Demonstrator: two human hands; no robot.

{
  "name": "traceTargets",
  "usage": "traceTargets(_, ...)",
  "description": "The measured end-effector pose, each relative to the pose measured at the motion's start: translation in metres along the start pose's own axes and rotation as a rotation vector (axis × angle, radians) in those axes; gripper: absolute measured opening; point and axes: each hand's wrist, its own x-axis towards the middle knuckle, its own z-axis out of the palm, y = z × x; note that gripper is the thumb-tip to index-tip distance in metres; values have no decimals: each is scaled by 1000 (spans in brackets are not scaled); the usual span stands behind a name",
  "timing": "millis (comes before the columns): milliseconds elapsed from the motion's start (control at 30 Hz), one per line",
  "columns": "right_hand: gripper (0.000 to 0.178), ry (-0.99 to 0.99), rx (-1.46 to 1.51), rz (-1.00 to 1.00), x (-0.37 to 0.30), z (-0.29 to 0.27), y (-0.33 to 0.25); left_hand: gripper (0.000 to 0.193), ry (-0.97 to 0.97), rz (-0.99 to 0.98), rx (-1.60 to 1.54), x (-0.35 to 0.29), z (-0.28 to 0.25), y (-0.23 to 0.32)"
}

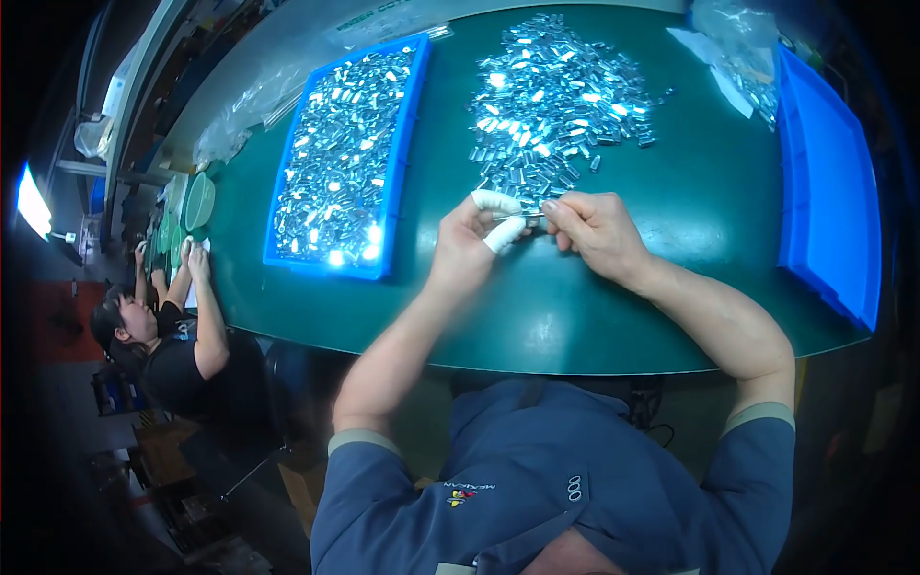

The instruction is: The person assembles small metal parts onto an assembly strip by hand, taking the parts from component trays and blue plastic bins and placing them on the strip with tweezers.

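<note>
My left hand point(462, 247), white finger cots on its thumb and forefinger, is closed in a pinch on a small shiny metal piece point(533, 214). From the other side, the fingertips of my right hand point(606, 238) are pinched together at the same piece. The exact shape of the piece is hard to make out between the fingers. Just beyond both hands lies a big loose heap of small silvery metal pieces point(556, 105), its near end reaching down to my fingers.
To the left stands a blue tray point(403, 158) full of similar metal pieces; another blue tray point(832, 192) is at the right edge of the green table point(537, 331). A clear plastic bag point(743, 48) lies far right. At left a co-worker point(206, 340) works near green basins point(199, 199).
</note>
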Motion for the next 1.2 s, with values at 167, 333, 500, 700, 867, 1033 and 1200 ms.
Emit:
traceTargets(167,33,73,62,-18,-2,5,7,18,48,62,125,-5,-12,11)
traceTargets(333,32,94,103,3,0,2,6,13,360,358,564,3,-84,44)
traceTargets(500,33,91,84,0,2,1,5,21,724,565,1167,12,-129,82)
traceTargets(700,34,108,76,-16,1,2,7,26,233,557,1147,23,-56,30)
traceTargets(867,31,114,76,-30,2,6,10,19,222,538,1153,36,-36,6)
traceTargets(1033,31,113,50,-31,2,4,7,23,188,470,1021,32,-35,4)
traceTargets(1200,28,68,23,-38,2,0,5,26,123,167,418,22,-24,13)
